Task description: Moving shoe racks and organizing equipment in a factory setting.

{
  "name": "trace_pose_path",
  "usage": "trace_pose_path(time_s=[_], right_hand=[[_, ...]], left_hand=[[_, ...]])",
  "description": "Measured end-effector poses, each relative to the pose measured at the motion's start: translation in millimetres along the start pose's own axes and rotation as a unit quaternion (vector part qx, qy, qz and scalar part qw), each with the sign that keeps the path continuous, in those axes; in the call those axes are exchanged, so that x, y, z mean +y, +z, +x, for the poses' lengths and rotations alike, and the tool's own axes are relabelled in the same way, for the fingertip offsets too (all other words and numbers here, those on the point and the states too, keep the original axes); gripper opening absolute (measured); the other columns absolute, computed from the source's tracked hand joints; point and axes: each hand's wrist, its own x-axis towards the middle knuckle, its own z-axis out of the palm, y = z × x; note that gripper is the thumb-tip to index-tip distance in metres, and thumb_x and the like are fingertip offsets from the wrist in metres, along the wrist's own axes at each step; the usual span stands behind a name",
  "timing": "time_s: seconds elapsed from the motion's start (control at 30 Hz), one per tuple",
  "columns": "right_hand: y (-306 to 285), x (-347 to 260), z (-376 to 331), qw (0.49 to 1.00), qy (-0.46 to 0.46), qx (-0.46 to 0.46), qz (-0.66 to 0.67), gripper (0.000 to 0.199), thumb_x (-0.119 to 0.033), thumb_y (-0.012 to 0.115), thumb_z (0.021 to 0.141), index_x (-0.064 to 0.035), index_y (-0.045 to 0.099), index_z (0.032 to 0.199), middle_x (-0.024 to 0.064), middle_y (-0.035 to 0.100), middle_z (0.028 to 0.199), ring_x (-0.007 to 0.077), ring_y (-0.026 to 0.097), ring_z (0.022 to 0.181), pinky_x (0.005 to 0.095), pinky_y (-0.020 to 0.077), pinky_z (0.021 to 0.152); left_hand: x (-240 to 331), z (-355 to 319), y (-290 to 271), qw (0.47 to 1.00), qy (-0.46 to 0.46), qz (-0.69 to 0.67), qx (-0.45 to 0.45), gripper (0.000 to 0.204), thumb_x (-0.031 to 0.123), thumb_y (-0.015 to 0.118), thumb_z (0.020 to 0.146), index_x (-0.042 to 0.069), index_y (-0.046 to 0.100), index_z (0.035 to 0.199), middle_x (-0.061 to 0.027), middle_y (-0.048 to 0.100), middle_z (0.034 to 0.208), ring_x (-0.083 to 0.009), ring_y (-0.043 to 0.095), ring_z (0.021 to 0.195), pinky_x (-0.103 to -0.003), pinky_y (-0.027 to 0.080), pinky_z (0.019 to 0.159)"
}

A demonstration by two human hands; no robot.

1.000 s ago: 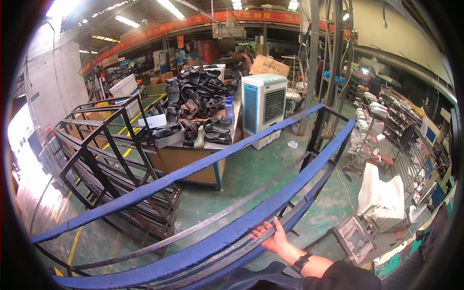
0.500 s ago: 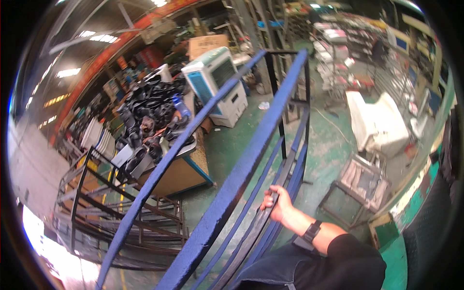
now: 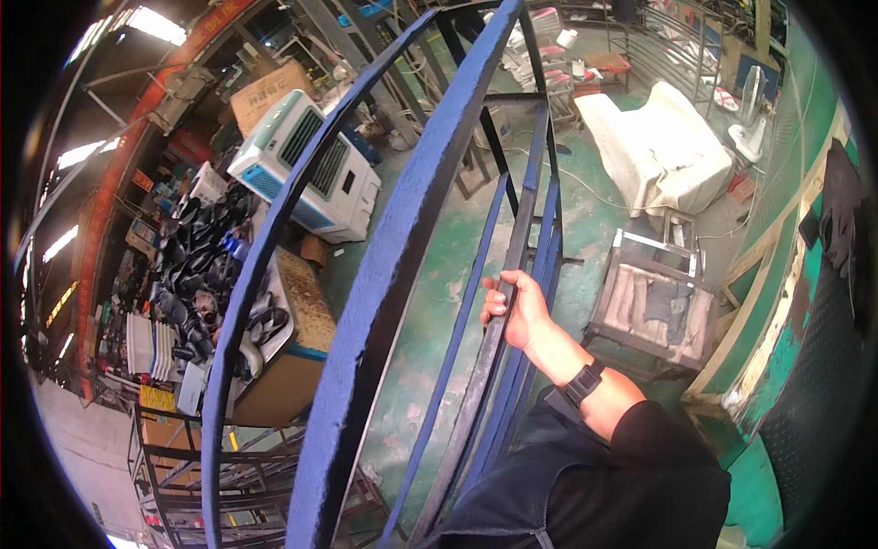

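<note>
While the right hand (image 3: pixel 519 311) has its fingers (image 3: pixel 495 302) wrapped round a grey bar (image 3: pixel 485 366) of the blue frame (image 3: pixel 393 247), the frame looks gripped but not yet set anywhere, the left hand unseen.

My right hand (image 3: pixel 519 311) is raised ahead of me, fingers curled closed, wrist watch-banded, dark sleeve pushed back.

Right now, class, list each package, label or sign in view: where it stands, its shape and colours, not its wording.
Cardboard box: upper left, behind the white and teal air cooler; brown, rectangular.
Yellow label: lower left, on the metal rack; small, rectangular.
Red banner: along the left wall; long and narrow.
</note>
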Motion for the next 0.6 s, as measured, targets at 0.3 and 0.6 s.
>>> trace_pose_path(time_s=[0.3,0.6], right_hand=[[-1,-192,101,0.975,-0.218,-0.028,0.004,0.029,-0.025,0.055,0.088,-0.0062,0.053,0.11,0.0035,0.053,0.076,0.0171,0.053,0.064,0.0388,0.0475,0.067],[-19,-209,133,0.985,-0.142,-0.081,-0.06,0.029,-0.024,0.056,0.089,-0.0081,0.055,0.113,0.0114,0.064,0.104,0.025,0.062,0.093,0.0414,0.05,0.082]], left_hand=[[224,72,-52,0.979,0.189,0.043,0.063,0.037,0.041,0.068,0.074,0.006,0.07,0.086,-0.0226,0.066,0.075,-0.0389,0.066,0.078,-0.047,0.051,0.072],[459,106,-110,0.96,0.273,0.018,0.059,0.04,0.035,0.068,0.068,0.001,0.069,0.089,-0.0243,0.066,0.078,-0.0402,0.066,0.08,-0.047,0.053,0.074]])
